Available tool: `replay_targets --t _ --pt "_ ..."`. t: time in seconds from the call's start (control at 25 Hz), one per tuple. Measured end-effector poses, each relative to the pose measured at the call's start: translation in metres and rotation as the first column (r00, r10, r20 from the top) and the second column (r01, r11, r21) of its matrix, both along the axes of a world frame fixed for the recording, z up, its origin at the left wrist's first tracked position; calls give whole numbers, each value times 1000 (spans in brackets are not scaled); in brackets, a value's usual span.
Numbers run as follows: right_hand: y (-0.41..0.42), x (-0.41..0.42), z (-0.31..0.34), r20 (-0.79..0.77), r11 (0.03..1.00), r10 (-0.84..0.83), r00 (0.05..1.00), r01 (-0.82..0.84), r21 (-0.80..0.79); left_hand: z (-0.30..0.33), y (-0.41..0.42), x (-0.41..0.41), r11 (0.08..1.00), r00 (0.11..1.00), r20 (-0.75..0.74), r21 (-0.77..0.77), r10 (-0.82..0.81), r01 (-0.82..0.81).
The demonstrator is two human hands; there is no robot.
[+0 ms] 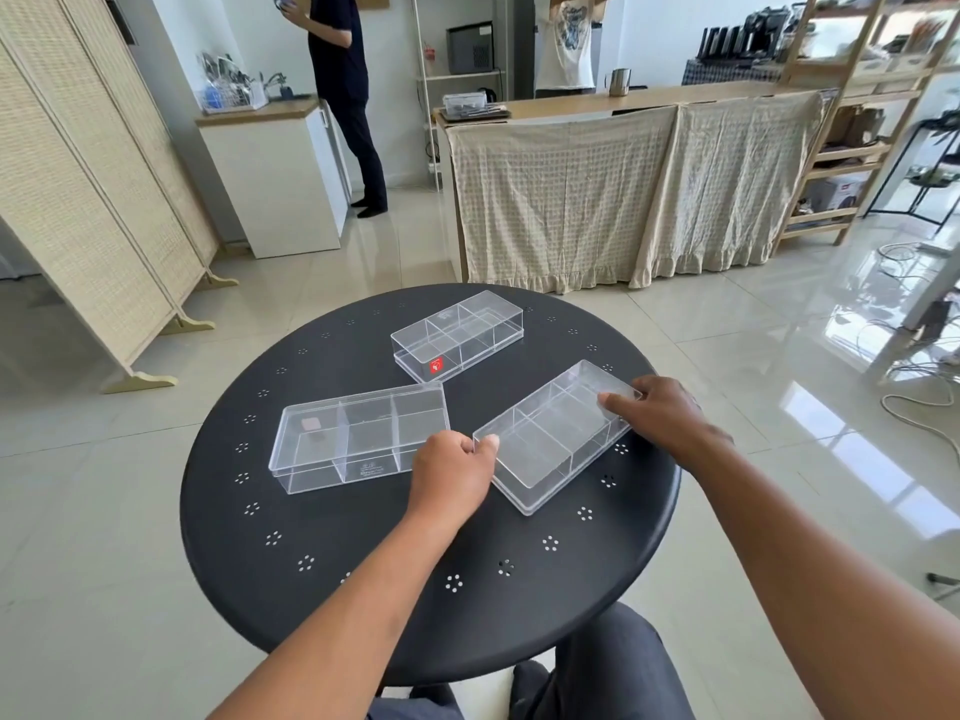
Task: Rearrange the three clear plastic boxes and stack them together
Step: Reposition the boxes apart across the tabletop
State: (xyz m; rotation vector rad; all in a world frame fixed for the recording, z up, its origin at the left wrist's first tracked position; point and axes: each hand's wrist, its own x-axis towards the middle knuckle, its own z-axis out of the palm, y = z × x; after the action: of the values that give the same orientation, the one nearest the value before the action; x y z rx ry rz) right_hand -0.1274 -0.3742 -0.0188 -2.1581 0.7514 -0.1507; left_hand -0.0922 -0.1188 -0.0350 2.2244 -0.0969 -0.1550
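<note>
Clear boxes [361, 441], three; two hands [457, 472] grip one.

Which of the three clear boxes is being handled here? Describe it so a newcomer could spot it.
On the round black table, it is the clear box nearest the right edge, lying diagonally. Unlike the other two, both hands grip its ends: the left hand and the right hand.

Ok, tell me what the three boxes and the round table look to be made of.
Box under both hands, left box, far box: clear rigid plastic, glossy; the tabletop and inner dividers show through. Round table: probably painted metal, matte black, with punched hole clusters near the rim.
</note>
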Motion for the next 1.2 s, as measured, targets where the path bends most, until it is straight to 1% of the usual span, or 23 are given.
replay_targets --t 0.12,0.24,0.4,0.48,0.56,0.6,0.68,0.76,0.84,0.92,1.0,1.08,1.2 --pt "-2 -11 -12 20 997 1 1000 -3 77 -3 2 -2 997 996 -59 -49 61 -64" --pt "-6 -12 -13 30 991 -3 1000 -1 134 0 -1 -8 995 995 -90 -85 51 -59" --pt "-14 -16 -13 106 950 -22 994 -13 313 -1 -4 -20 946 985 -141 -297 95 -133" --pt "-13 -21 -12 164 924 -22 986 -43 381 5 -6 -26 921 992 -88 -371 92 -118" --pt "-12 -23 -7 241 893 -38 970 -75 445 15 -7 -23 903 998 -16 -426 57 -59" --pt "-11 -24 -3 278 874 -47 959 -95 476 20 -5 -17 902 999 25 -431 37 -23" --pt "-11 -25 5 341 833 -71 937 -132 537 30 -1 -5 926 991 132 -374 -5 55" --pt "-11 -25 10 378 784 -104 920 -158 601 33 3 1 934 983 179 -342 -45 105" --pt "-9 -26 10 377 752 -136 916 -152 641 30 4 1 944 979 197 -312 -49 110" --pt "-6 -24 2 370 748 -210 905 -95 657 21 2 -4 945 981 187 -309 -47 104" --pt "-3 -22 -5 386 759 -290 876 -35 650 14 1 -11 931 988 155 -354 -28 82" --pt "0 -22 -9 397 775 -334 855 9 632 8 3 -18 916 991 133 -399 14 41" --pt "4 -25 -13 394 776 -378 838 54 629 4 8 -32 912 982 177 -409 66 12"
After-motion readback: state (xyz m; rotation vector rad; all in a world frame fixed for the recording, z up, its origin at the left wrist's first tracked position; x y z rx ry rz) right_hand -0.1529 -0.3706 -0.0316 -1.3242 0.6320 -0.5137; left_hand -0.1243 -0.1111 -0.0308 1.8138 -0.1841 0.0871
